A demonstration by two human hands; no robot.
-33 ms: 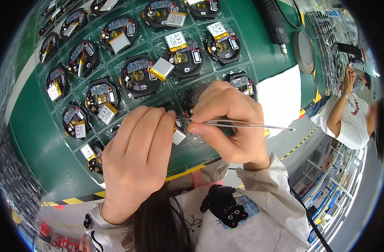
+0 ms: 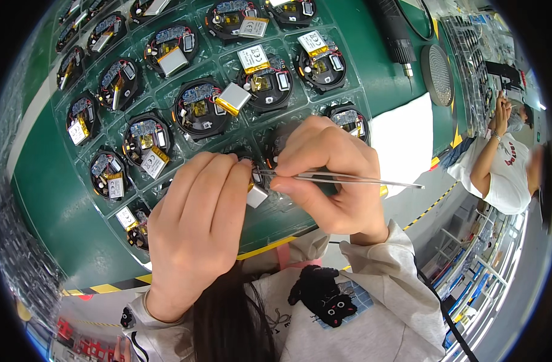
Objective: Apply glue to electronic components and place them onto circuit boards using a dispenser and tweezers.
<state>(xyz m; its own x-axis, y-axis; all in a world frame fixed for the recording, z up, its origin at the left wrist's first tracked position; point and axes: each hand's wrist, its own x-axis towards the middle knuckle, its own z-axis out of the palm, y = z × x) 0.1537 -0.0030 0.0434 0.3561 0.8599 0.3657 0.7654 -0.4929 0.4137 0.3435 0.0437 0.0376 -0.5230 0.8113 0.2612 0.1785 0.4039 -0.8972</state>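
Showing two bare hands, the left hand (image 2: 197, 232) and the right hand (image 2: 330, 178), both resting over the clear plastic blister tray (image 2: 167, 90). Lying across that tray, one pair of slim silver metal tweezers (image 2: 342, 177). Sitting in the tray's pockets, roughly sixteen round black circuit assemblies (image 2: 197, 108) in view, others hiding under the hands. Lying right of the tray: one black power screwdriver (image 2: 393, 30), one round dark mesh disc (image 2: 437, 75), one white sheet (image 2: 402, 142).
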